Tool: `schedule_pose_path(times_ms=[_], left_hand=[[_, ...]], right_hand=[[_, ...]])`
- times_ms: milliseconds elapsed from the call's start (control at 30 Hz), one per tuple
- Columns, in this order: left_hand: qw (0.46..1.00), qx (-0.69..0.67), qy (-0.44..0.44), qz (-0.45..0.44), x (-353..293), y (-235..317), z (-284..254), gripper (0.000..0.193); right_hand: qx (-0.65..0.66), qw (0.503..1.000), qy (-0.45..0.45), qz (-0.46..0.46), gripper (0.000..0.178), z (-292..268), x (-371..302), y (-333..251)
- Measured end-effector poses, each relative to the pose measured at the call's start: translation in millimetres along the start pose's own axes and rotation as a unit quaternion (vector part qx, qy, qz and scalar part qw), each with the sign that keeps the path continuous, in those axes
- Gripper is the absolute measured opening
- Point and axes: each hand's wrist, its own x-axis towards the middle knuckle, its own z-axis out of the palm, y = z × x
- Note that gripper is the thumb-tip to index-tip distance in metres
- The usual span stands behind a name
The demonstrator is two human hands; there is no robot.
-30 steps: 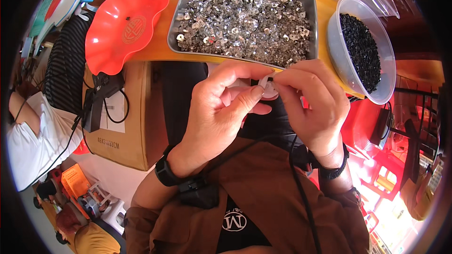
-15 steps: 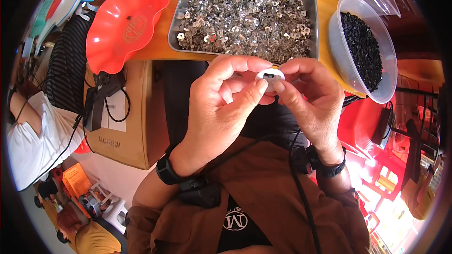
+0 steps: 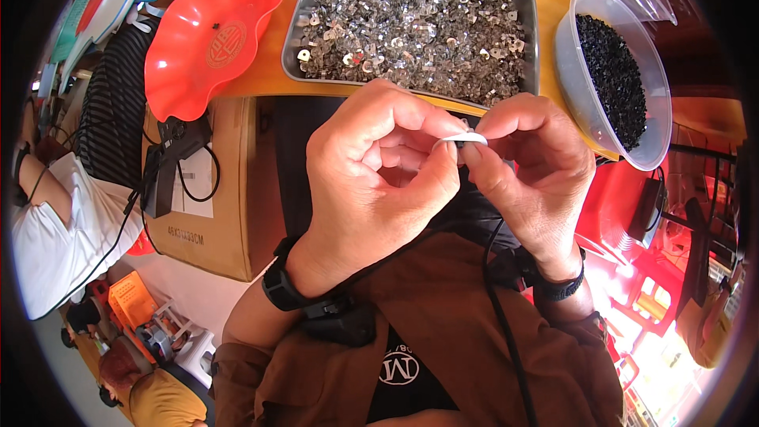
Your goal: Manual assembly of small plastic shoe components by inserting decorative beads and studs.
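Note:
Between both hands, just in front of the table edge, is a small round white plastic piece [image 3: 466,138], turned nearly edge-on. My left hand [image 3: 371,182] pinches its left side between thumb and index finger. My right hand [image 3: 545,178] pinches the right side with thumb and index finger. A small dark bit shows just under the piece by the thumb tips. Beyond my hands, a grey metal tray [image 3: 292,55] is heaped with small shiny metal parts. To its right stands a clear plastic tub [image 3: 581,103] of small black pieces.
A red wavy-edged dish [image 3: 186,47] with a dark speck in it rests on the yellow tabletop [image 3: 273,71], left of the tray. Below it stands a cardboard box [image 3: 202,253] with a black device and cables on top. Other people sit at the left. Red stools [image 3: 648,300] are at the right.
The white piece has tipped from showing its slotted face to nearly edge-on. Both hands have turned with it, keeping their pinch, and my right hand has shifted slightly right.

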Motion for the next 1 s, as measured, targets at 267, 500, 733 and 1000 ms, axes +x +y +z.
schedule_pose_path(times_ms=[267,500,733,1000], left_hand=[[0.998,0.064,0.015,0.020,-1,-3,1,0.016],[0.998,0.013,0.064,0.002,2,-12,2,0.021],[0.989,0.097,0.082,0.081,3,-10,3,0.024],[0.973,0.198,0.019,0.118,0,-7,-2,0.020]], right_hand=[[-0.091,0.996,0.004,-0.020,0.015,-1,1,6],[0.078,0.992,0.049,0.087,0.016,8,6,8],[-0.163,0.977,0.046,-0.129,0.018,10,9,9],[-0.213,0.963,0.094,-0.136,0.020,16,11,8]])
